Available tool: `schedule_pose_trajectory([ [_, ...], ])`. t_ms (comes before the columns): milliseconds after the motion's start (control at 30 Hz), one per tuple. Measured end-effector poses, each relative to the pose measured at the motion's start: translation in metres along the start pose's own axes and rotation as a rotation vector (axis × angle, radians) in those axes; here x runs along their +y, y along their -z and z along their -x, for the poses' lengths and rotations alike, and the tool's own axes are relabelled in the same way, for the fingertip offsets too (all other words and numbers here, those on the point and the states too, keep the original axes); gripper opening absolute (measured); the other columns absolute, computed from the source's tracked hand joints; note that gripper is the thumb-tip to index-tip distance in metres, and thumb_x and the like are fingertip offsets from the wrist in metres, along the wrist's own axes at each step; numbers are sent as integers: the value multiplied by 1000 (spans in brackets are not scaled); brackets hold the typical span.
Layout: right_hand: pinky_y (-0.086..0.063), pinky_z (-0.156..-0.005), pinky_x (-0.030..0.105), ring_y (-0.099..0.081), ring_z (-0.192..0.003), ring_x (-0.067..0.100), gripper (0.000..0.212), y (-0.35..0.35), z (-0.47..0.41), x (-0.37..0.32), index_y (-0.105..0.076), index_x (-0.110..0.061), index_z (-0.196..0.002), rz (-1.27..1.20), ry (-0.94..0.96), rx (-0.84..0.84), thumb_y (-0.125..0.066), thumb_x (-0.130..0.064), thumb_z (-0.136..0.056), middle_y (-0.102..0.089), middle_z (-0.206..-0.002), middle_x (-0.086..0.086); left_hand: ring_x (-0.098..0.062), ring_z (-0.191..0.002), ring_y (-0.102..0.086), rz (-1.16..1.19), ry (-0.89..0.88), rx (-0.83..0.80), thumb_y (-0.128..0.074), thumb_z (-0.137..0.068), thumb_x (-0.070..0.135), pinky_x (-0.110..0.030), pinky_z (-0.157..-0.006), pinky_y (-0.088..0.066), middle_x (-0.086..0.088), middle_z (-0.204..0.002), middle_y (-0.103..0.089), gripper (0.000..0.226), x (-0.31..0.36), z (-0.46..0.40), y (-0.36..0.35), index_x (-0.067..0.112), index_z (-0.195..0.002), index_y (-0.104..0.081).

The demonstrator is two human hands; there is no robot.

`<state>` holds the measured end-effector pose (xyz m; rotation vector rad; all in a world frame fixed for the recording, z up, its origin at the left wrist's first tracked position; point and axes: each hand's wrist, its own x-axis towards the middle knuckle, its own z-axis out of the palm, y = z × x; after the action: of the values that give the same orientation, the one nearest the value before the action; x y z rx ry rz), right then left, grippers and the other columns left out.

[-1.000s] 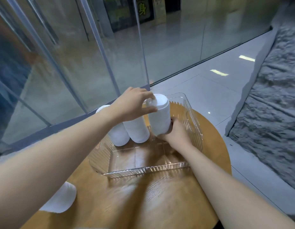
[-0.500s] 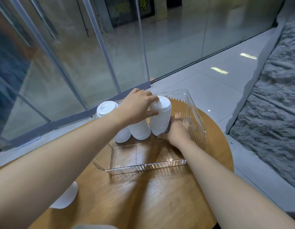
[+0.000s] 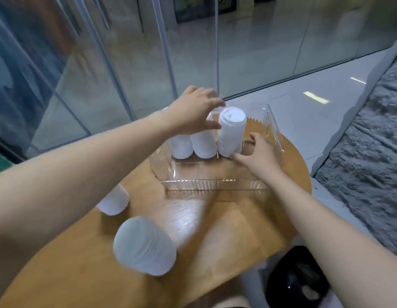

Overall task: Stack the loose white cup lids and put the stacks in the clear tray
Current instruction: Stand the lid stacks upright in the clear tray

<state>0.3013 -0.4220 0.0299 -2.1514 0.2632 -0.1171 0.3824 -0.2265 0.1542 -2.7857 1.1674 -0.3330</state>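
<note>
A clear plastic tray (image 3: pixel 215 185) sits at the far side of a round wooden table (image 3: pixel 226 230). Three stacks of white lids lean in its far half: left stack (image 3: pixel 182 147), middle stack (image 3: pixel 203 145) and right stack (image 3: pixel 232 132). My left hand (image 3: pixel 193 112) hovers over the left and middle stacks with fingers spread, its thumb close to the right stack's top. Inside the tray, my right hand (image 3: pixel 255 152) is open, fingertips at the right stack's base. Two more lid stacks lie on the table outside the tray, one (image 3: pixel 113 202) partly under my left arm, one nearer (image 3: pixel 144 245).
A glass wall (image 3: pixel 126 63) stands just behind the table. Grey rough stone (image 3: pixel 366 152) rises on the right beyond a strip of tiled floor. A black round object (image 3: pixel 297 283) sits low at the table's near right edge.
Both hands have loosened from the right stack, which now leans in the tray by itself. The view has tilted down, bringing the two stacks on the table into sight.
</note>
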Motion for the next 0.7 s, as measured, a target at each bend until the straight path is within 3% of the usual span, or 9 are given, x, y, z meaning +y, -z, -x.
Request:
schedule_pose_trajectory([
  [100,-43,-100,29,-54,-117,11,71,6,52,-8,-49,-16,-143,-6,137,31,-84,-29,-83,-59,-127,-4,-28,-130,-52,17,57,-3,-62,-96,58,-42,-110,-30,-4,-144,-54,57,10,50,36,27,-143,-57],
  [233,-48,-96,17,-60,-114,8,56,-8,125,0,-53,-27,-134,-5,270,-333,-71,-6,-86,-64,-121,-6,-31,-112,-60,60,125,-2,-64,-96,54,-43,-97,-45,-5,-131,-62,48,31,149,67,24,-134,-64],
  [300,-43,-91,5,-60,-112,1,59,-24,157,12,-51,-32,-135,52,255,-542,-75,-10,-86,-60,-128,-11,-32,-102,-63,53,160,28,-63,-96,54,-44,-88,-49,-6,-119,-66,45,44,199,71,21,-127,-68],
  [367,-44,-101,12,-57,-114,-2,73,-46,181,21,-46,-30,-145,105,241,-648,-83,-27,-83,-53,-137,-15,-31,-102,-63,81,246,-19,-55,-94,65,-43,-88,-50,-5,-120,-66,56,59,238,70,23,-129,-68],
  [433,-42,-113,30,-51,-129,8,95,-70,196,25,-39,-24,-153,164,276,-638,-89,-42,-74,-49,-145,-8,-25,-115,-59,135,364,-100,-48,-89,74,-41,-95,-49,0,-131,-61,69,73,265,64,29,-140,-60],
  [500,-42,-111,38,-49,-129,15,104,-91,202,23,-40,-20,-152,244,322,-551,-89,-54,-67,-51,-140,-4,-19,-116,-56,188,433,-119,-51,-91,72,-38,-94,-47,5,-139,-56,70,79,283,53,30,-147,-52],
  [700,-39,-103,41,-48,-122,17,94,-132,198,13,-51,-29,-135,308,437,-391,-84,-69,-57,-57,-125,-11,-20,-118,-58,238,498,-132,-53,-91,73,-40,-94,-50,8,-141,-54,70,83,306,25,33,-149,-45],
])
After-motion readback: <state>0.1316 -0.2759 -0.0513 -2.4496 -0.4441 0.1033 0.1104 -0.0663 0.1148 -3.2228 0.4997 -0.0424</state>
